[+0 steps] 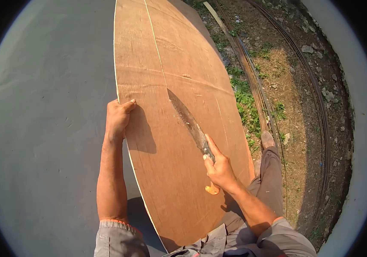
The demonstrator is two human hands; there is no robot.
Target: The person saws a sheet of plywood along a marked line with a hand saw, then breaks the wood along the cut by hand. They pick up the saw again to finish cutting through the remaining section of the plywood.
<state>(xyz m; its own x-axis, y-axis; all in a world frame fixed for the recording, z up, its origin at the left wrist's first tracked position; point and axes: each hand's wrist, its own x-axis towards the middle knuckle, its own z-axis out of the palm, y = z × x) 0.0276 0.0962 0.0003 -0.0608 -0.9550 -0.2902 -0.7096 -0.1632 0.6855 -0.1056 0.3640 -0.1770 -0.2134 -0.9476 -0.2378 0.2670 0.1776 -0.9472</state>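
Note:
A large sheet of reddish-brown plywood (183, 180) spans the middle of the head view. My left hand (118, 115) grips its left edge, thumb on top and the other fingers hidden underneath. In my right hand (221, 168) is a handsaw (190, 124), its orange handle end showing below the fist. The blade slants up and left, and its tip meets the lower end of a thin cut line (154, 34) that runs from the far edge of the sheet. Specks of sawdust lie by the blade. A second, fainter line marks the sheet to the right.
Smooth grey floor (50, 128) lies to the left, below the sheet. On the right is dirt ground with weeds (243, 98), stones, long wooden strips (247, 60) and thin rods (316, 94). A pale wall (365, 171) borders the far right. My foot (267, 139) stands beside the strips.

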